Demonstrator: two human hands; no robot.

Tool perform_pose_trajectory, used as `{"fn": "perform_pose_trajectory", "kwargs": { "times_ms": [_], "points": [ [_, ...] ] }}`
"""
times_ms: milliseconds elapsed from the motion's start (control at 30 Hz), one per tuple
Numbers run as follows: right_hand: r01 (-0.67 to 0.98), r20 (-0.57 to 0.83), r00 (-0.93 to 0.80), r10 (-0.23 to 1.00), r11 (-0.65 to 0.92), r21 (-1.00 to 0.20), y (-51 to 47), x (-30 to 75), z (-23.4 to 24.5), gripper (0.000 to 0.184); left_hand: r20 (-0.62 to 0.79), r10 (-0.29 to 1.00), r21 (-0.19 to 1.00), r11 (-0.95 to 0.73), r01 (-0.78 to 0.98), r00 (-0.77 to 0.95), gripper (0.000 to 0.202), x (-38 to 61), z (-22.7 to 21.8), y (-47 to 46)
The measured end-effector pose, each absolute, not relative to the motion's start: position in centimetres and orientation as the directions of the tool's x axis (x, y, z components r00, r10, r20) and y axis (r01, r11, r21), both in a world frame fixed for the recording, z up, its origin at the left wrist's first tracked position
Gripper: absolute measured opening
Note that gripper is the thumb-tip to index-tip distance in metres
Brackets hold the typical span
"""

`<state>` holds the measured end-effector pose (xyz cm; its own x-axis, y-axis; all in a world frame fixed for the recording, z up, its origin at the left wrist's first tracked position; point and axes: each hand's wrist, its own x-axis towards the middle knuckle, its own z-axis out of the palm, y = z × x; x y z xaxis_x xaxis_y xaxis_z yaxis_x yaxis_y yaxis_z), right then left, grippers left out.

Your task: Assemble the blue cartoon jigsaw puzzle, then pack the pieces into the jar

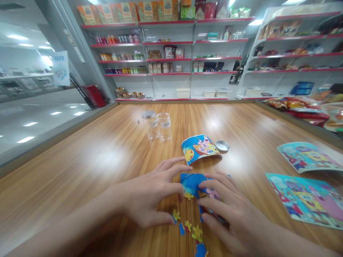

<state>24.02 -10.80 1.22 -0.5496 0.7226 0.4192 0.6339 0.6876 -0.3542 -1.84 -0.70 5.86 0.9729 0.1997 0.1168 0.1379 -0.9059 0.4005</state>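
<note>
A partly joined jigsaw puzzle [191, 184] in blue, yellow and pink lies on the wooden table in front of me. My right hand [230, 208] rests over its right part with fingers spread, hiding much of it. To its left, my left hand [155, 194] is open, its thumb tip beside a loose yellow-and-blue puzzle piece [176, 215]. Several more loose pieces [197, 232] lie below the puzzle, between the hands. Just beyond the fingers sits a curled picture card [202, 148] with a cartoon boat scene in matching colours.
Behind the left hand stand a clear jar with a silver lid [151, 125] and a lidless clear jar [164, 126]. A loose round lid [222, 145] lies beside the card. Two cartoon sheets [308, 200] are at the right. Stocked shelves [171, 59] rise past the table's far edge.
</note>
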Motion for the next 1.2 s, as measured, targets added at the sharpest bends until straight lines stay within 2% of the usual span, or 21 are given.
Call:
{"fn": "perform_pose_trajectory", "kwargs": {
  "times_ms": [100,267,500,767,967,1033,1200],
  "points": [
    [0.645,0.419,-0.544,0.727,0.682,-0.346,-10.8,24.1,1.1,0.010,0.105,0.242,0.363,-0.912,0.190,0.965,0.040,-2.6,6.2,-0.2],
    [0.644,0.419,-0.547,0.725,0.684,-0.343,-10.7,24.1,1.0,0.013,0.077,0.215,0.347,-0.921,0.176,0.974,0.041,-2.4,5.9,-0.5],
    [0.640,0.414,-0.548,0.727,0.683,-0.353,-10.7,24.0,1.2,0.013,0.079,0.208,0.381,-0.910,0.164,0.975,0.024,-1.9,5.4,-0.8],
    [0.645,0.423,-0.533,0.733,0.675,-0.357,-10.7,24.0,1.2,0.016,0.092,0.167,0.424,-0.899,0.113,0.982,0.026,-1.8,6.1,-1.2],
    [0.612,0.438,-0.556,0.707,0.704,-0.360,-10.8,24.0,1.4,0.019,0.081,0.146,0.400,-0.911,0.102,0.986,0.033,-1.0,6.0,-1.9],
    [0.602,0.435,-0.571,0.696,0.716,-0.354,-11.0,24.0,1.6,0.019,0.061,0.164,0.394,-0.910,0.127,0.985,0.028,-1.3,6.2,-1.7],
    [0.594,0.382,-0.629,0.677,0.736,-0.325,-11.2,24.0,2.1,0.017,0.037,0.307,0.338,-0.899,0.277,0.951,0.021,-3.1,7.1,-0.7]
  ]
}}
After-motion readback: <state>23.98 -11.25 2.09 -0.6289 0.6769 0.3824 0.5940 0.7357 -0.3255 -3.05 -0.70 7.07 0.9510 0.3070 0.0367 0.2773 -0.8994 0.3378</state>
